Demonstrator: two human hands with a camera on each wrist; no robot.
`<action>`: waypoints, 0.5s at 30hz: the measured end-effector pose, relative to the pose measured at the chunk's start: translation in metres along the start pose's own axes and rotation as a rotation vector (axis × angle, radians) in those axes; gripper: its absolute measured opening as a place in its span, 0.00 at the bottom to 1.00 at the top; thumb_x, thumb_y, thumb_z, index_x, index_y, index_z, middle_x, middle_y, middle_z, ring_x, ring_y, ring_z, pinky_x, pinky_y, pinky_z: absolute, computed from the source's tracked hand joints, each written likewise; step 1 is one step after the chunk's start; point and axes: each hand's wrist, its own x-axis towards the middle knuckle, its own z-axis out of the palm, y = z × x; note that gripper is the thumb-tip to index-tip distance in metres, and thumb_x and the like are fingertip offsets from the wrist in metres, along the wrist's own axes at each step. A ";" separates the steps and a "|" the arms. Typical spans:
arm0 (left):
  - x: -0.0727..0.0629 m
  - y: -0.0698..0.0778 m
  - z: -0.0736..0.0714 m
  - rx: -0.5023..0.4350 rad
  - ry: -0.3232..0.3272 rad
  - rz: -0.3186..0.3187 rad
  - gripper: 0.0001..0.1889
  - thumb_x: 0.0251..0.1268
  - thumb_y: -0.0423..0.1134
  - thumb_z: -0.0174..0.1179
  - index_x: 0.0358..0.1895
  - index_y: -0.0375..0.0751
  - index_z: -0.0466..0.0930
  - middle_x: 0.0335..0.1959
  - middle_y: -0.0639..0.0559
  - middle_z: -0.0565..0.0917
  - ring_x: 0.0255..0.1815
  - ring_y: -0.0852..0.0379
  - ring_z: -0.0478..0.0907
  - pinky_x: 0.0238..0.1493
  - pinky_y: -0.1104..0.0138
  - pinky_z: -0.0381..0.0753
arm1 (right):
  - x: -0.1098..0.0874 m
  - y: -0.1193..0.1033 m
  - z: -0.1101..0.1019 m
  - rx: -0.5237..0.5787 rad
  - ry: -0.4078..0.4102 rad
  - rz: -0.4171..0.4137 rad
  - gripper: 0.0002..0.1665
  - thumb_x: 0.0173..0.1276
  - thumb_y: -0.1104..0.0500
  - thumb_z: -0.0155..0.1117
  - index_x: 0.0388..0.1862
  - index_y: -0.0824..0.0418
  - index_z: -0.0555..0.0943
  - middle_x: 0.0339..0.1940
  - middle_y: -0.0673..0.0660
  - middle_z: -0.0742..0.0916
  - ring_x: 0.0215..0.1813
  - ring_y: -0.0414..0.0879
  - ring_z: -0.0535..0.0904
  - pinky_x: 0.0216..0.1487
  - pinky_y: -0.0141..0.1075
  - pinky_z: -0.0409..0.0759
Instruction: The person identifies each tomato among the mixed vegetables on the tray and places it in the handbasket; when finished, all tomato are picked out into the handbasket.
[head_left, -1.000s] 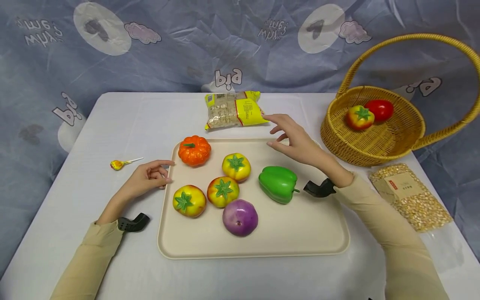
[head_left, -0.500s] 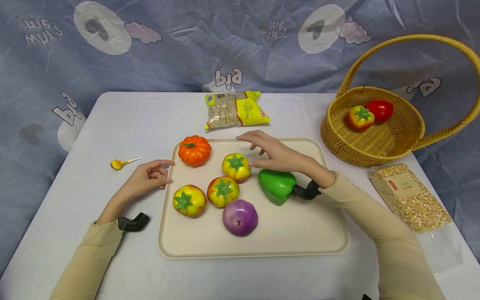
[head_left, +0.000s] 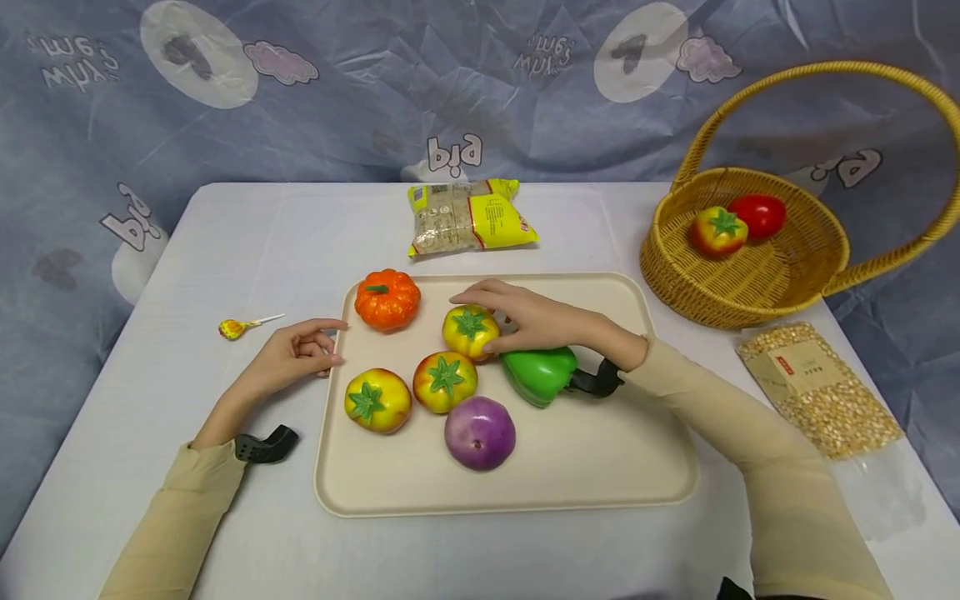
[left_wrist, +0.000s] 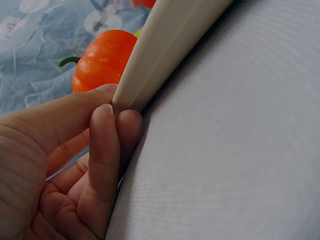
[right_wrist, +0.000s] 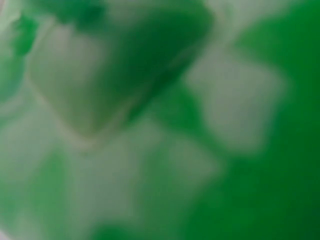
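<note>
My right hand (head_left: 536,321) reaches over the tray, its fingers and thumb curled round a yellow toy tomato (head_left: 468,323) with a green star-shaped top. Under that hand and wrist lies a green bell pepper (head_left: 536,375), partly covered; only blurred green fills the right wrist view. Beside the tray's left side, my left hand (head_left: 298,350) is relaxed, fingertips touching the outer rim of the beige tray (left_wrist: 150,60). Two more yellow-red tomatoes, one in the middle (head_left: 446,396) and one at left (head_left: 386,412), sit near a purple round eggplant (head_left: 480,433) and an orange pumpkin (head_left: 397,307).
At the back right stands a wicker basket (head_left: 678,283) holding a yellow-red tomato (head_left: 708,240) and a red, smooth vegetable (head_left: 761,217). A corn-kernel bag (head_left: 847,404) lies before it. Behind the tray is a yellow packet (head_left: 495,223); a lollipop (head_left: 234,329) lies left.
My right hand has moved left and toward me, from near the yellow packet down onto the yellow tomato. The pepper has shifted slightly left. My left hand has stayed at the rim.
</note>
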 end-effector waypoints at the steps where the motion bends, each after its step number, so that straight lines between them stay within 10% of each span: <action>1: 0.000 0.000 0.000 0.002 0.001 0.001 0.26 0.59 0.29 0.62 0.61 0.27 0.67 0.29 0.51 0.80 0.23 0.67 0.78 0.26 0.71 0.82 | 0.001 0.000 0.000 -0.004 -0.007 0.000 0.39 0.60 0.53 0.67 0.70 0.53 0.64 0.68 0.55 0.68 0.61 0.47 0.70 0.55 0.44 0.79; 15: 0.000 0.002 0.001 0.010 0.004 0.003 0.27 0.58 0.32 0.63 0.61 0.27 0.67 0.29 0.51 0.80 0.22 0.66 0.77 0.25 0.71 0.82 | 0.007 -0.002 0.004 -0.015 -0.048 0.036 0.37 0.60 0.52 0.67 0.68 0.51 0.66 0.64 0.53 0.74 0.60 0.44 0.72 0.61 0.40 0.75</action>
